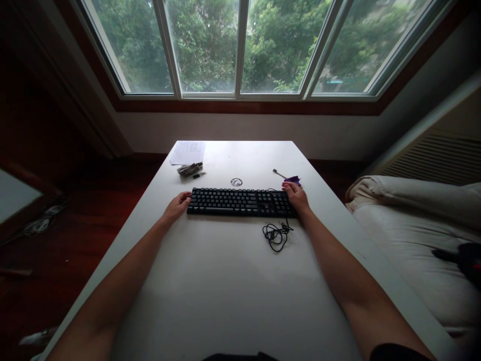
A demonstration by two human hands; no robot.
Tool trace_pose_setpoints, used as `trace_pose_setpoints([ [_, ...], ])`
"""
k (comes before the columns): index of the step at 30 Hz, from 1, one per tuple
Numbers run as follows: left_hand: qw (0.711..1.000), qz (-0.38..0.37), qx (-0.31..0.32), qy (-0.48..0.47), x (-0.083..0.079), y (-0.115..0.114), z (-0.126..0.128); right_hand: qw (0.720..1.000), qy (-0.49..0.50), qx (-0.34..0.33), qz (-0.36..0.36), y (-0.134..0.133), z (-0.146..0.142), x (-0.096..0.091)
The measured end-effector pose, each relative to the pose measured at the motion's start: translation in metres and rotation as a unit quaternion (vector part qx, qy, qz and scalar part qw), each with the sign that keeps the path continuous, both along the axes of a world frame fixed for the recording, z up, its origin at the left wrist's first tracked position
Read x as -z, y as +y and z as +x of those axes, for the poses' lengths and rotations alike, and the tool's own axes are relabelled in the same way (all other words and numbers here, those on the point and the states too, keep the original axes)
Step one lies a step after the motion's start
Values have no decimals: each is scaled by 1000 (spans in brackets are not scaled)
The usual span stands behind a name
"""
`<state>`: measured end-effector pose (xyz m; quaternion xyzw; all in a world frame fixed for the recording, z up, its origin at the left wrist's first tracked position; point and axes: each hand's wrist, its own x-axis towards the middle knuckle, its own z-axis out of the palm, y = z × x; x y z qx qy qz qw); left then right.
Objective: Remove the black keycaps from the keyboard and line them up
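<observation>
A black computer keyboard (pixel 225 201) lies across the white table, keys facing up. My left hand (pixel 178 205) grips its left end, fingers closed at the edge. At the opposite end, my right hand (pixel 296 195) is closed around the right edge near the number keys. A coiled black cable (pixel 277 236) rests just in front of the keyboard's right part. Behind my right hand are a purple cloth-like thing (pixel 293 179) and a thin brush-like stick (pixel 278 173). A small round dark-rimmed thing (pixel 236 182) sits behind the keyboard's middle.
On the white table (pixel 233 291), papers (pixel 189 152) lie at the far left corner, with a greyish bundle (pixel 190 170) in front of them. A window (pixel 240 50) is beyond the table. To the right stands a pale sofa (pixel 398 235); cables (pixel 39 223) lie on the left floor.
</observation>
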<state>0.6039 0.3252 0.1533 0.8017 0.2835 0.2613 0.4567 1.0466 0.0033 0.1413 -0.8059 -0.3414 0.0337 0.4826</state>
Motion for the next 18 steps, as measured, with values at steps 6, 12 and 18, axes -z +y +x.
trace_pose_setpoints([
  [6,997,73,-36,21,10,17,24,997,62,-15,40,-2,-3,-3],
  [12,990,133,-18,36,9,24,38,997,74,-22,21,-5,-11,-12],
  [18,996,80,-8,27,4,19,36,998,-33,53,3,-9,3,-12],
])
